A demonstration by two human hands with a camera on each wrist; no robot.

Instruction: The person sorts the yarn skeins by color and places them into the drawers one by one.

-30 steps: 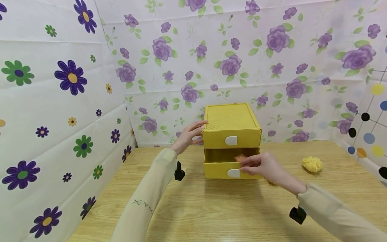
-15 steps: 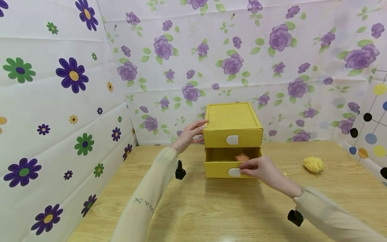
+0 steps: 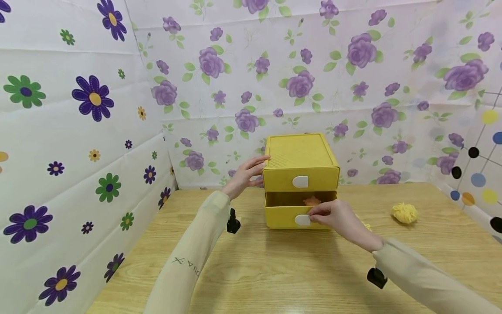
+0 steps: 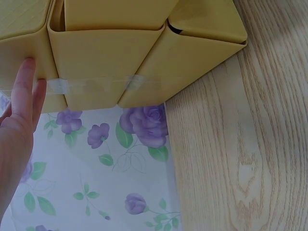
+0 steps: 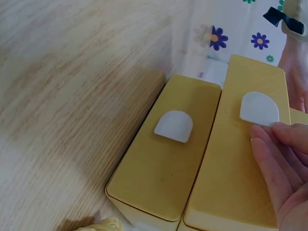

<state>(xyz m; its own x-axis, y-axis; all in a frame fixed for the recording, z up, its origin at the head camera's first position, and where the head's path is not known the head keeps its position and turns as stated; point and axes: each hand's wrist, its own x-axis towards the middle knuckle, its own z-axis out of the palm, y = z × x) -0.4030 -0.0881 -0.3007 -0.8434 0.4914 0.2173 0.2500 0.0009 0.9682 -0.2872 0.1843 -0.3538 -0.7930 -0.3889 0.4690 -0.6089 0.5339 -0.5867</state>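
Observation:
A yellow drawer cabinet (image 3: 300, 150) stands against the back wall. Its middle drawer (image 3: 280, 218) is partly pulled out, with a small peach-orange thing (image 3: 312, 201) inside, its kind unclear. My right hand (image 3: 341, 218) pinches the edge of that drawer's white tab handle (image 5: 260, 108) between thumb and fingers. At the cabinet's upper left side, my left hand (image 3: 245, 176) rests with extended fingertips (image 4: 29, 65) against the wall of the top tier. From the right wrist, the bottom drawer (image 5: 149, 163) shows closed, with its own white tab.
A yellow yarn ball (image 3: 405, 213) lies on the wooden table (image 3: 251, 270) to the right. Another bit of yellow yarn (image 5: 103, 225) lies near the cabinet's right side, partly behind my right wrist. Flower-patterned sheets (image 3: 219, 100) hang behind and at the left.
My right hand has moved off the orange thing down to the drawer's tab. The drawer has slid slightly inward. The left hand stays put.

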